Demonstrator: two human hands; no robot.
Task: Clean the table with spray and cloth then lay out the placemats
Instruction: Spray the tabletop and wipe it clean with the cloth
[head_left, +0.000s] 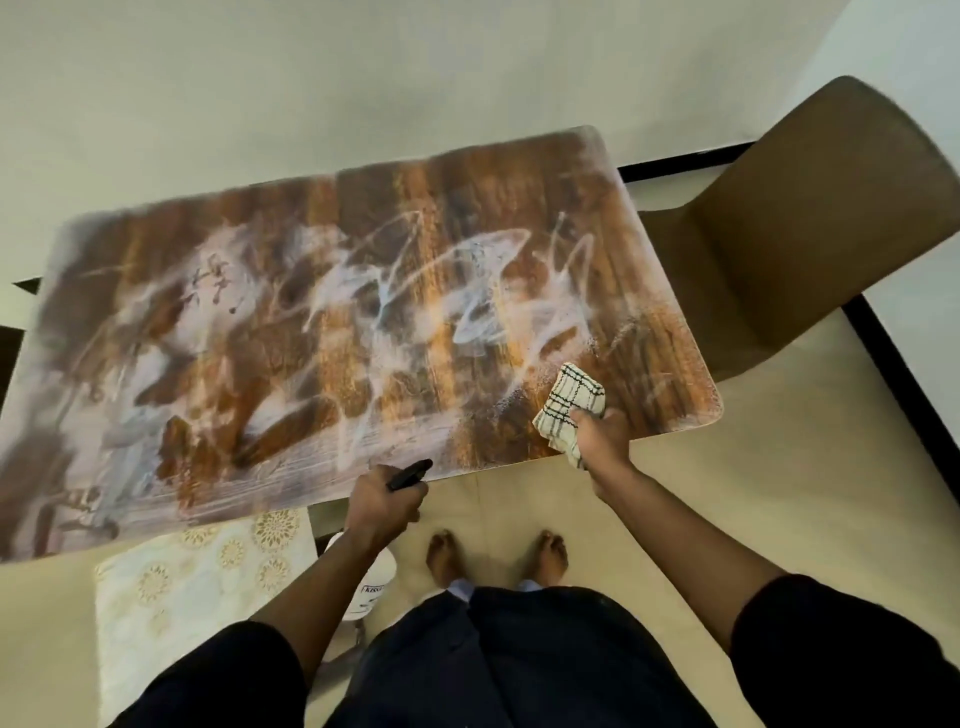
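A brown wood-grain table (270, 457) fills the middle of the head view, streaked with white spray film. My left hand (382, 501) grips a white spray bottle (371, 587) by its black trigger head, just off the table's near edge. The bottle body hangs below my wrist. My right hand (602, 434) holds a bunched cream cloth with black checks (569, 402), pressed on the table's near right corner. A cream placemat with gold medallions (197, 577) lies below the near edge at lower left.
A brown upholstered chair (810, 234) stands at the table's right end. A white wall runs behind the table. My bare feet (496, 556) stand on a beige tiled floor close to the near edge.
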